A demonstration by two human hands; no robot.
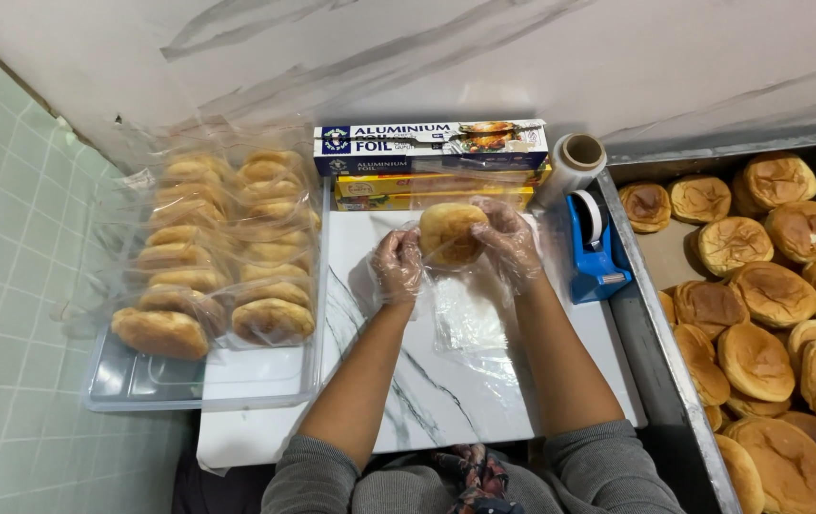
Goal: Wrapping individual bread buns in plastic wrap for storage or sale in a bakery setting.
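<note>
A round golden bun point(449, 233) is held above a white marbled board point(446, 381), between both my hands. My left hand point(397, 265), in a thin clear plastic glove, grips the bun's left side. My right hand point(511, 243), gloved the same way, grips its right side. A clear plastic bag point(470, 324) hangs down from the bun onto the board; whether the bun is inside the bag I cannot tell.
A clear tray point(189, 385) on the left carries two rows of bagged buns point(222, 257). Long boxes of foil and wrap point(430, 148), a roll of clear film point(572, 164) and a blue tape dispenser point(598, 257) stand behind the board. A metal tray point(660, 352) of several bare buns is on the right.
</note>
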